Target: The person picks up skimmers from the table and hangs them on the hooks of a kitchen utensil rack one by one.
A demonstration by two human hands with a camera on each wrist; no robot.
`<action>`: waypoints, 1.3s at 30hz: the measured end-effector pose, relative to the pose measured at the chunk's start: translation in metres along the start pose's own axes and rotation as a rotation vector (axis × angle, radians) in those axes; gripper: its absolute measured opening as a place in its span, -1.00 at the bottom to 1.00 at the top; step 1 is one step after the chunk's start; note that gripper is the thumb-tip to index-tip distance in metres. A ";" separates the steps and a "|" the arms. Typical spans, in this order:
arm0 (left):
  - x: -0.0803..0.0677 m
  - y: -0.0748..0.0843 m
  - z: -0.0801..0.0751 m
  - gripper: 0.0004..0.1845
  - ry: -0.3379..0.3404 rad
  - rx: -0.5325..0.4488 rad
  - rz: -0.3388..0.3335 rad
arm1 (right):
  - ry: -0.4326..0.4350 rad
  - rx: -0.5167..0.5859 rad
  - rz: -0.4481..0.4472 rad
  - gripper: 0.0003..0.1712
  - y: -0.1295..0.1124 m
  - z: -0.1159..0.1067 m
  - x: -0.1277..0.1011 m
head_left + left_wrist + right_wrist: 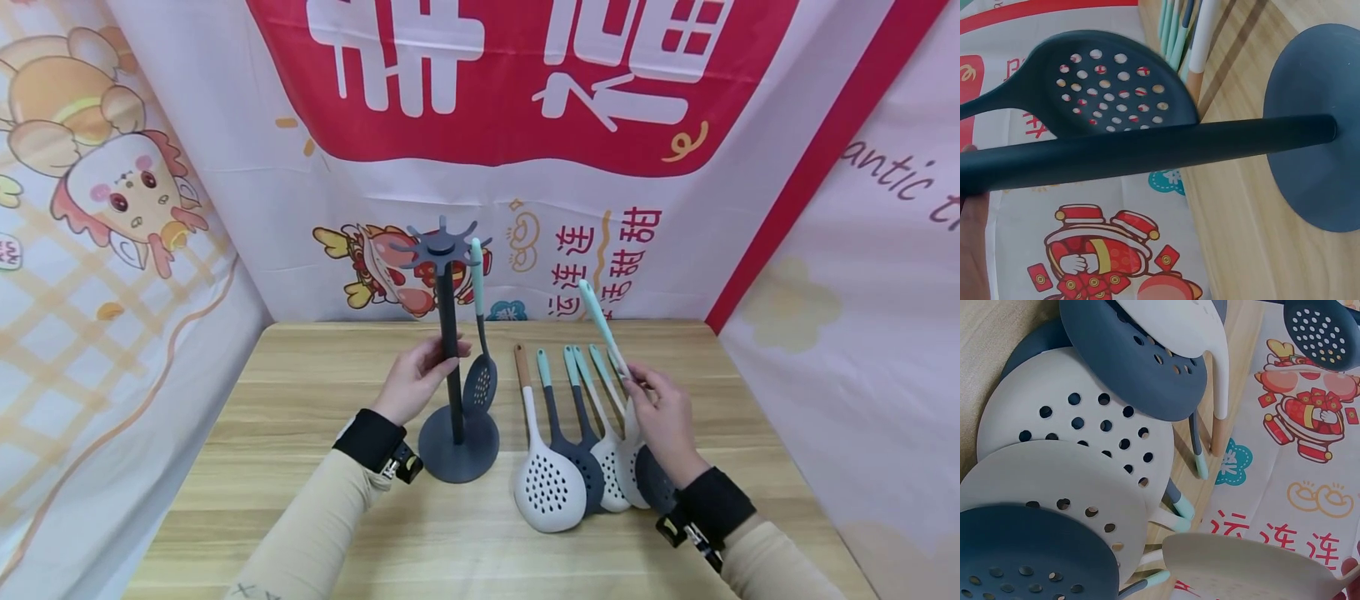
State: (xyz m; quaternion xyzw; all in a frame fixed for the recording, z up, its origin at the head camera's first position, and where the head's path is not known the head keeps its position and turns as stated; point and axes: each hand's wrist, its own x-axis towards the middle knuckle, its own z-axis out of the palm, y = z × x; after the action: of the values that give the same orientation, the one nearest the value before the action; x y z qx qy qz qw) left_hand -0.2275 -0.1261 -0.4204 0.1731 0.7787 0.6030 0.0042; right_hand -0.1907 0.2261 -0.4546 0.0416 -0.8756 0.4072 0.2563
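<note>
My left hand (416, 379) grips the upright pole of a dark grey utensil stand (447, 333), whose round base rests on the table. From its star-shaped top hangs one dark skimmer (480, 387) with a mint handle; in the left wrist view its perforated head shows behind the pole. In my right hand (663, 417) is a white skimmer, pinched by its handle (600, 321), mint end up and tilted left. The right wrist view catches its head (1241, 562) nearly edge-on, above the table. Just beneath lies a row of skimmers, partly overlapping, including a white one (551, 496) with a wooden-coloured handle.
The wood-grain table (315, 467) ends at a printed cloth backdrop (435, 187). Cloth walls also stand at left and right. More dark and white skimmers lie side by side right of the stand, handles toward the back edge.
</note>
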 end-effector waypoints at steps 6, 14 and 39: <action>-0.002 -0.002 0.002 -0.65 0.043 0.042 0.039 | -0.002 0.015 -0.023 -0.71 -0.002 -0.001 -0.001; -0.005 -0.006 0.002 -0.65 0.121 0.066 0.045 | -0.015 0.031 -0.045 -0.69 -0.007 0.000 0.000; -0.009 0.000 0.020 -0.58 0.231 0.022 0.046 | -0.049 0.091 -0.096 -0.70 -0.031 0.004 0.001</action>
State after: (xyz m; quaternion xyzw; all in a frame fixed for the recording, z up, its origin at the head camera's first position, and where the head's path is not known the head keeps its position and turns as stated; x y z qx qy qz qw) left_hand -0.2149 -0.1099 -0.4273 0.1201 0.7763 0.6105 -0.1013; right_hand -0.1840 0.2028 -0.4344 0.1052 -0.8592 0.4327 0.2519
